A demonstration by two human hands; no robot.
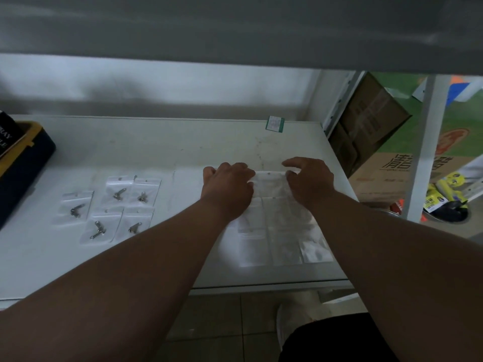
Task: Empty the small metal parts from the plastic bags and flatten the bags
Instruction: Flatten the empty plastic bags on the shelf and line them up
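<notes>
Several small clear bags (119, 205) with metal parts inside lie on the left half of the white table (162, 145). On the right half, several empty flat bags (285, 236) lie side by side in rows. My left hand (227, 186) and my right hand (309, 181) both rest at the far end of those rows, on either side of one empty bag (270, 182). Fingers of each hand touch that bag's edges. Whether they pinch it or just press it flat is hidden by the backs of my hands.
A dark blue and yellow case (23, 163) sits at the table's left edge. A small green-bordered label (275, 124) lies near the back. A shelf overhangs the table. Cardboard boxes (376, 142) and a shelf post (426, 152) stand to the right.
</notes>
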